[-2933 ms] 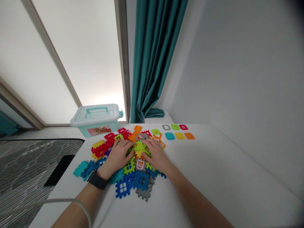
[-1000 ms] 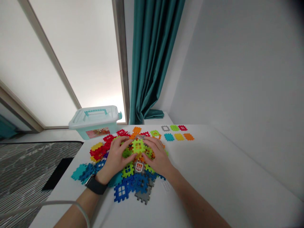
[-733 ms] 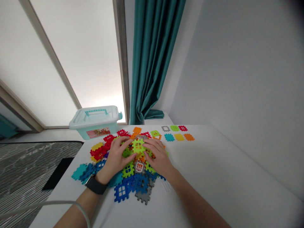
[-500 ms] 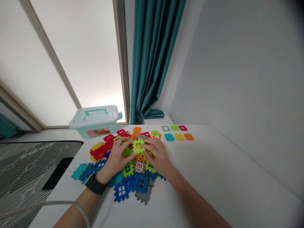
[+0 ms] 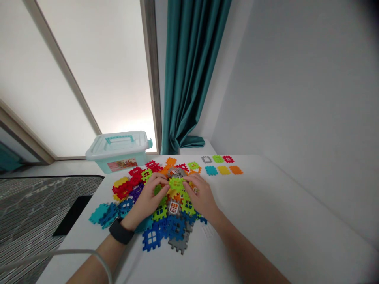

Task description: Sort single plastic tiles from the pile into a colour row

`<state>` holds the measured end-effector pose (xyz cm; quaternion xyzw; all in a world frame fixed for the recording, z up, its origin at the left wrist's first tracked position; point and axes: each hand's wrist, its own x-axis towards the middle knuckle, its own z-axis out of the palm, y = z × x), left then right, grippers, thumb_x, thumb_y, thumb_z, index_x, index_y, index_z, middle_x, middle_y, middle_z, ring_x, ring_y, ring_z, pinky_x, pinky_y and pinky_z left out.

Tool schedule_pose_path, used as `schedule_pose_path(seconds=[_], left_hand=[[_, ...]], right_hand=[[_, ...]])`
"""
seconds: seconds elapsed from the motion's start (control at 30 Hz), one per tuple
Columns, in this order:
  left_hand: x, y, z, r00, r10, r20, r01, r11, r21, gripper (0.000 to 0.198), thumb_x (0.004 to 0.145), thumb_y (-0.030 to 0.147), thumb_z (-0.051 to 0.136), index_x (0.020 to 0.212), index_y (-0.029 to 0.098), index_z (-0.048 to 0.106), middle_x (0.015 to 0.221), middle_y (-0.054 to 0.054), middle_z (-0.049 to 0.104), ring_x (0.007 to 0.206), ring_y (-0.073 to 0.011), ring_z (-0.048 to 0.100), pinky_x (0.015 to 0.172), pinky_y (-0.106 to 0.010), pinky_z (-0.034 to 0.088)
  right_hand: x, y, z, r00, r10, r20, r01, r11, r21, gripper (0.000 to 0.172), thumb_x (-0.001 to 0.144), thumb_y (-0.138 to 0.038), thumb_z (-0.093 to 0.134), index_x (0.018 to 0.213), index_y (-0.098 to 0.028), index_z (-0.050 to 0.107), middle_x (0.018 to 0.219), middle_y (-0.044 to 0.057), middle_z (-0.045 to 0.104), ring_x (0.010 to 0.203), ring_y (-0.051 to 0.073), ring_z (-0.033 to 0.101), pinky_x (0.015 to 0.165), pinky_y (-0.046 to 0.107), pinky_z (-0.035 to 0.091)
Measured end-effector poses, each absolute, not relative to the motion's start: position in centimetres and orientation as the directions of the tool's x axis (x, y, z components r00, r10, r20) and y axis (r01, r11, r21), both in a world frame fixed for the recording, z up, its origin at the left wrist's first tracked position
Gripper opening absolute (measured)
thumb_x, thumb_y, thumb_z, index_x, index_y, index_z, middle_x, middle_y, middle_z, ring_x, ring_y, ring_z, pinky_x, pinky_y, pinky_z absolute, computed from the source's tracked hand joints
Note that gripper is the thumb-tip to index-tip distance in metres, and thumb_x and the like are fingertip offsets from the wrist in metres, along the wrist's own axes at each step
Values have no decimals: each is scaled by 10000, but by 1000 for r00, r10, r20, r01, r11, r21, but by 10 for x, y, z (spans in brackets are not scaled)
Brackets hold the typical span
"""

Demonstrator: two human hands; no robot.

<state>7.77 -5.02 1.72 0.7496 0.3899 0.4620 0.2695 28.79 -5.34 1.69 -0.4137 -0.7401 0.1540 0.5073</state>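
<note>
Tile, lime green, toothed, one: between my two hands, over the middle of the heap, toward the far edge of the counter; whether it touches the pieces under it I cannot tell. Left hand: grip pinching the tile's left side, dark watch at the wrist. Right hand: grip pinching its right side, thumb and fingers bent inward. Heap contents, overlapping: red tiles on the left flank; teal tile nearest the counter's left edge; grey tile with white window in front of the held piece; blue window tile and dark grey tiles toward the near edge. Loose tiles, six, in two rows near the far edge, right of the heap: grey frame, green tile, red tile; then turquoise tile, yellow tile, orange tile. Box, lidded, pale teal, one: far left corner, handle on top, picture label on front. Cable, pale, one: curving across my feed by the near left corner. Curtain, teal, one: beyond the far edge.
</note>
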Motion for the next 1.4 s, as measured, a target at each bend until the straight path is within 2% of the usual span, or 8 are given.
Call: schedule_pose_path(seconds=[0.1, 0.27, 0.43, 0.67, 0.87, 1.13, 1.27, 1.4], left_hand=[[78, -49, 18, 293, 864, 409, 286, -488, 825, 179, 959, 310, 579, 831, 204, 646, 1051, -65, 583, 1038, -217, 586, 1001, -390, 442], [79, -51, 19, 288, 894, 344, 267, -420, 867, 245, 951, 376, 597, 791, 201, 661, 1059, -72, 603, 1032, -225, 599, 1028, -419, 446], [79, -54, 24, 324, 885, 335, 317, -435, 843, 230, 950, 355, 605, 782, 212, 669, 1059, -69, 622, 1032, -229, 616, 1039, -454, 462], [79, -55, 24, 336, 877, 345, 341, -454, 823, 247, 953, 353, 603, 764, 205, 661, 1046, -70, 640, 999, -221, 635, 1004, -435, 496], [80, -55, 25, 320, 880, 351, 341, -453, 824, 245, 951, 365, 605, 773, 203, 653, 1038, -63, 633, 1010, -214, 628, 1014, -418, 473], [76, -52, 23, 322, 863, 390, 374, -494, 785, 296, 973, 444, 552, 827, 200, 634, 934, -70, 658, 941, -233, 629, 892, -400, 505], [74, -50, 20, 327, 863, 385, 415, -497, 762, 286, 977, 414, 529, 835, 198, 651, 923, -71, 672, 927, -237, 638, 885, -409, 512], [74, -51, 23, 346, 856, 385, 429, -509, 746, 256, 973, 383, 533, 858, 207, 679, 996, -73, 684, 1000, -242, 635, 943, -417, 513]], right_hand=[[288, -54, 17, -105, 836, 539, 411, 530, -742, 211, 953, -301, 554, 1079, -241, 712, 974, 48, 728, 935, 211, 673, 881, 360, 529], [286, -50, 10, 0, 912, 409, 296, 391, -871, 219, 905, -326, 608, 1057, -232, 735, 993, 50, 760, 938, 210, 695, 916, 381, 540], [285, -45, 4, 12, 938, 348, 212, 337, -917, 211, 888, -354, 626, 973, -224, 768, 964, 62, 782, 885, 220, 716, 822, 371, 578], [285, -44, 4, -18, 952, 305, 213, 301, -929, 243, 900, -379, 609, 973, -216, 775, 934, 50, 791, 824, 208, 727, 774, 345, 587], [289, -47, 12, -33, 893, 448, 379, 426, -821, 182, 926, -307, 574, 948, -222, 733, 965, 50, 760, 912, 217, 704, 865, 369, 556], [286, -58, 13, -156, 668, 727, 481, 694, -535, 144, 996, -252, 531, 986, -241, 674, 944, 62, 685, 921, 219, 645, 832, 367, 545], [284, -60, 7, -221, 588, 778, 501, 753, -426, 152, 1005, -228, 528, 1035, -256, 674, 968, 67, 677, 932, 224, 637, 868, 395, 541], [285, -61, 8, -248, 551, 797, 491, 780, -387, 178, 997, -198, 527, 1065, -265, 678, 983, 72, 677, 946, 233, 636, 886, 425, 544]])
